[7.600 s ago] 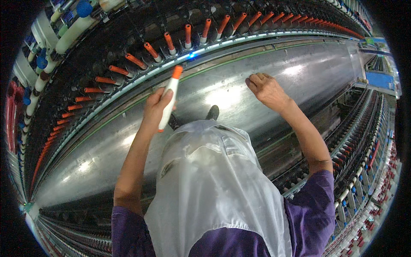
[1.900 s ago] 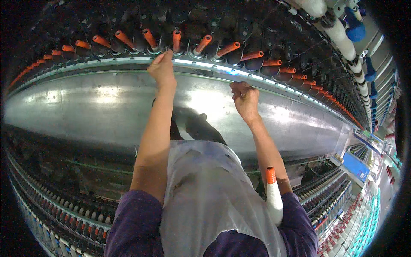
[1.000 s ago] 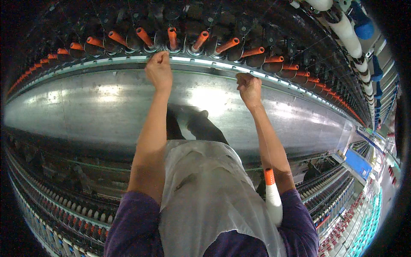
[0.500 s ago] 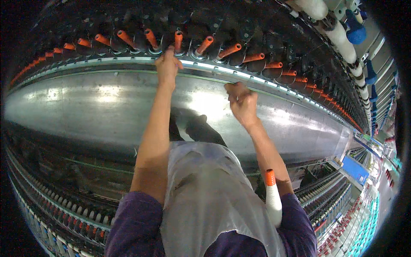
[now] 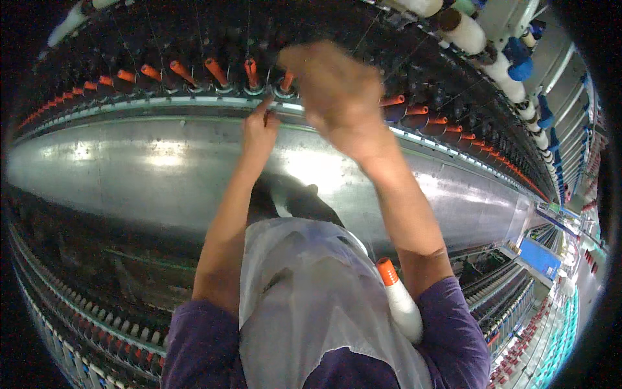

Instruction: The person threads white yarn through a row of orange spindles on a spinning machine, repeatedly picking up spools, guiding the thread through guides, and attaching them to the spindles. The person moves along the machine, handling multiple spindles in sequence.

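My left hand is at the front rail of a spinning frame, below an orange bobbin tube. Its index finger points up to the rail and the other fingers are curled in; whatever they hold is too small to make out. Higher and to the right, my right hand is smeared by motion in front of the row of tubes. It hides several of them, and its fingers cannot be read. Against the right side of my apron leans a bobbin of white yarn with an orange top.
A long shiny metal panel runs below the rail. White yarn rolls and blue knobs line the upper right. Behind me at lower left is another row of bobbins. A blue panel stands at the right.
My right hand has risen from the metal panel to the tubes, moving up and left. My left hand has dropped slightly from the tubes to the rail. The view has shifted a little.
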Motion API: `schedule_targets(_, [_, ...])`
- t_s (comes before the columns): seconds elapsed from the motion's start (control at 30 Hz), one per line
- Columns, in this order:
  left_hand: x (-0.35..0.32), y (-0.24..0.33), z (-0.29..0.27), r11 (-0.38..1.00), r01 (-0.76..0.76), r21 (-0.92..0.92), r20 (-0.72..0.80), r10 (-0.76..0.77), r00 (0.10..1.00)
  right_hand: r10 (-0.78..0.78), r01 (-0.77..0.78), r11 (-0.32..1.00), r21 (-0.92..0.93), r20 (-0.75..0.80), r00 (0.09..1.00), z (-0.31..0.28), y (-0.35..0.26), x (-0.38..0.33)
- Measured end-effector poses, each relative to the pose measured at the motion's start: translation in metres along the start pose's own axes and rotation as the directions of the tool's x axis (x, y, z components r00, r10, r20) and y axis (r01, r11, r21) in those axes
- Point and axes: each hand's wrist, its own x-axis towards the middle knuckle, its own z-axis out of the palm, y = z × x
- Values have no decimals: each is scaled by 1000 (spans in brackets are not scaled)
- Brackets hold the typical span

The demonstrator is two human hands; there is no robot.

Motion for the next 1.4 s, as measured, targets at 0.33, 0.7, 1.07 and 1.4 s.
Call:
schedule_targets(0.33, [-92, 151, -55, 35, 749, -662, 746, 128, 654, 236, -78, 950, -302, 535, 811, 80, -3, -58])
schedule_targets(0.7, [-3, 154, -99, 686, 71, -724, 218, 130, 967, 271, -217, 940, -261, 192, 943, -3, 7, -74])
schedule_targets(1.07, [-46, 165, -135, 777, -32, -628, 184, 188, 965, 304, -310, 950, 42, 115, 946, 52, -52, -53])
schedule_targets(1.4, [-8, 151, -88, 560, 134, -818, 401, 387, 831, 431, -462, 581, 670, 229, 873, -49, -80, 35])
